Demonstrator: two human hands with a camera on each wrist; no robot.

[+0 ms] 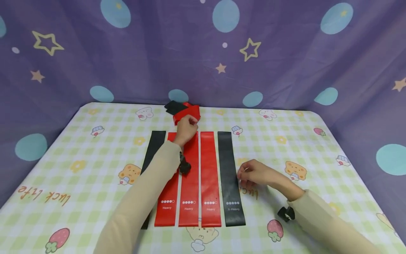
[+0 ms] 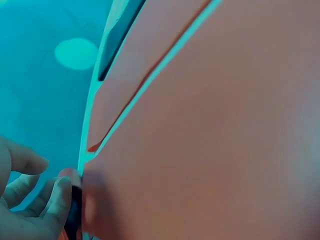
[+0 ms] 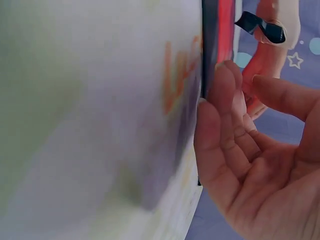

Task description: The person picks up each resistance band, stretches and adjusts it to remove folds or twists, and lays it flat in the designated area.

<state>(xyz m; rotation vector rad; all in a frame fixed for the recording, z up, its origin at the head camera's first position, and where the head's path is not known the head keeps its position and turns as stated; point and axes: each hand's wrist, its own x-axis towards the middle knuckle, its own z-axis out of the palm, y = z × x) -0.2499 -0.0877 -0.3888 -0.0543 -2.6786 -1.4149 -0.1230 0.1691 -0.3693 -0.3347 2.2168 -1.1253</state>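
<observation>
— Red and black bands lie flat side by side on the checked counter, yes?

— Yes. Nearest the person, the labelled ends: three red bands in the middle, a black band on the right marked X-Heavy, and another black band on the left, partly under the left sleeve.

— And the right hand?

— It rests on the counter just beside the right edge of the X-Heavy band, fingers loosely bent, fingertips at that edge. The right wrist view shows the palm relaxed, holding nothing.

— The left one?

— Farther off, the left hand reaches past the far ends of the red bands and pinches a crumpled red band, fingers curled on it.

— Anything else up there?

— A bunched black band touching that red one, near the counter's far edge by the purple curtain.
</observation>
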